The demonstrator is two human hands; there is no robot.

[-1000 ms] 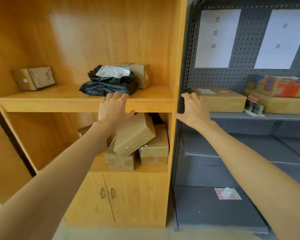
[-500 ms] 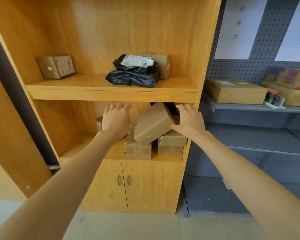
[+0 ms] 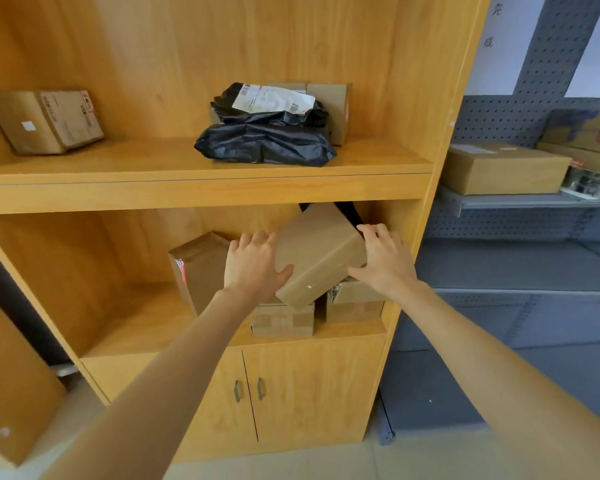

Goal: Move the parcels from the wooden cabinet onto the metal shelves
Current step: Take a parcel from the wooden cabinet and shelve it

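Wooden cabinet is holding the tilted parcel in its lower open compartment, leaning on two smaller boxes, its long axis sloping up and away from you. You are clasping it between both hands: left hand wrapping its left side, right hand curling over its right edge.

We see smooth, faintly glossy wood on the cabinet, matt cardboard on the tilted parcel, crinkled shiny black plastic on the mailer bag, and matt grey metal on the shelves.
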